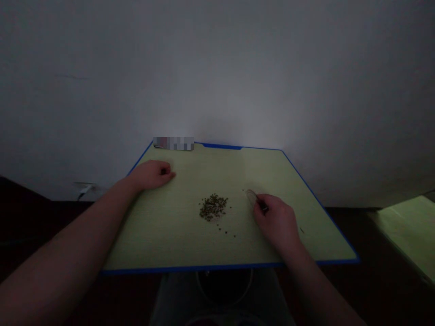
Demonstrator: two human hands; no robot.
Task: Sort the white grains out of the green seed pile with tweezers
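Observation:
A loose pile of small dark bean-like grains point(213, 207) lies on the pale tabletop point(156, 235), with several stray grains around it. To the right of the pile, my right hand point(276, 221) is closed round a small see-through thing point(252, 196) with a rounded, looped outline. Its exact kind is too dim to make out. My left hand point(152, 174) rests on the far left of the table, apart from the pile. Its fingers are curled, and what they hold, if anything, is hidden.
Blue edging point(190, 269) runs around the table. A blurred-out flat item point(173, 143) lies at the far left corner, by the grey wall point(217, 68). A dark round container point(224, 285) shows below the front edge. Another pale surface point(408, 226) stands at right.

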